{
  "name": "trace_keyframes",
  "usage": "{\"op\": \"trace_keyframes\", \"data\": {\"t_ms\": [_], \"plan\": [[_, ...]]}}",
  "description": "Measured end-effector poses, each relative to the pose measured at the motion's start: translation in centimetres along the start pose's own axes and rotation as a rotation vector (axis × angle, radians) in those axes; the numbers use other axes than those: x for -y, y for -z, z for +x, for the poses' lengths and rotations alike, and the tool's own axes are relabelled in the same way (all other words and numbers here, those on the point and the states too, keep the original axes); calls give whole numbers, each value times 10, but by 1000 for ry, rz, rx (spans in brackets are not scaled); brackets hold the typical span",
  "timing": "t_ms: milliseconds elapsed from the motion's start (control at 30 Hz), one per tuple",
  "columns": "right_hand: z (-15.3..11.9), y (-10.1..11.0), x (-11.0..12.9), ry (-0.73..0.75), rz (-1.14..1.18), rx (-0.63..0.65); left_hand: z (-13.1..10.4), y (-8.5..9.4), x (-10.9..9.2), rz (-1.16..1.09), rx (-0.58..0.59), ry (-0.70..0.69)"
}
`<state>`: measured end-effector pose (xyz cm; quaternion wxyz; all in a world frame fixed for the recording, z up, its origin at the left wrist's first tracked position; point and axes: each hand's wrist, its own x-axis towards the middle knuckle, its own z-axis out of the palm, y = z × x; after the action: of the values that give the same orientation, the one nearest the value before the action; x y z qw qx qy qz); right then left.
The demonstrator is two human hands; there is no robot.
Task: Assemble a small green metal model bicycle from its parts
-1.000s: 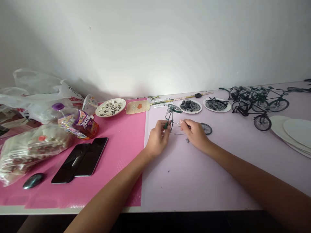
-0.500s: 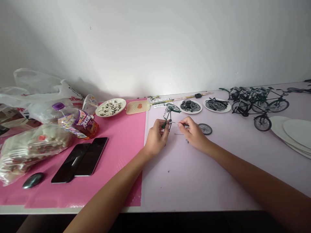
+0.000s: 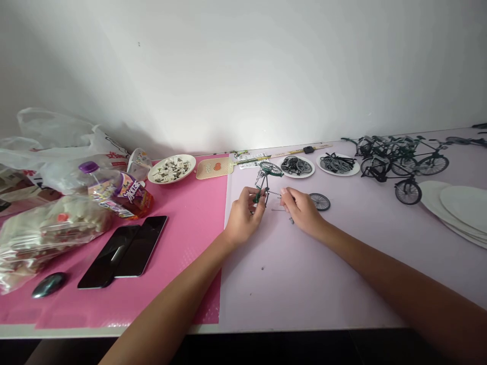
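Between the thumb and fingers of my left hand (image 3: 243,217) is a dark green model bicycle (image 3: 271,169), partly assembled and tilted, with part of its frame hidden by the fingers. My right hand (image 3: 304,212) is closed around a thin screwdriver (image 3: 274,192); its metal shaft points left and its tip meets the bicycle frame. The handle is mostly covered by my fingers. A loose spoked wheel (image 3: 320,202) lies just beyond my right hand. Beneath that hand a small grey part (image 3: 291,220) and a thin rod rest on the table.
Behind stand plates of wheels (image 3: 298,167) and dark parts (image 3: 340,165). Several model bicycles (image 3: 408,158) and stacked white plates (image 3: 466,203) are at right. On the pink left side are a bottle (image 3: 117,190), two phones (image 3: 140,247), plastic bags (image 3: 57,223) and a plate of white pieces (image 3: 172,169).
The fingers of my right hand have curled in more around the screwdriver. My left hand keeps the bicycle in nearly the same place. The whole view has shifted slightly.
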<state>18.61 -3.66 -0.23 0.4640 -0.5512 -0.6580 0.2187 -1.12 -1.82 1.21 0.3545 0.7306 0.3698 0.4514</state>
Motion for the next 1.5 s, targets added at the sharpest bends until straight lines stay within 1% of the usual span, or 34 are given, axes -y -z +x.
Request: {"op": "trace_keyframes", "data": {"t_ms": [133, 300, 467, 567, 900, 1133, 1233, 1333, 1500], "plan": [[-1, -3, -5, -8, 81, -19, 1, -1, 4, -5, 3, -9], [1, -4, -10, 24, 99, -18, 2, 0, 8, -32, -2, -7], [1, -1, -6, -8, 93, 14, 3, 4, 4, -60, 14, 3], [0, 1, -2, -17, 68, 12, 2, 4, 2, -62, 22, 9], [-2, 2, 2, 22, 21, 27, 0, 2, -6, -72, 58, 0], [0, 0, -1, -70, 192, 8, 1, 2, -3, -67, 40, -5], [0, 0, -3, -50, 179, 20, 2, 3, -1, -59, 33, -4], [0, -2, -6, -21, 143, -4, 3, 4, 0, -57, 29, 3], [-1, -5, -9, -14, 96, -35, 3, 5, 2, -50, 27, 16]]}}
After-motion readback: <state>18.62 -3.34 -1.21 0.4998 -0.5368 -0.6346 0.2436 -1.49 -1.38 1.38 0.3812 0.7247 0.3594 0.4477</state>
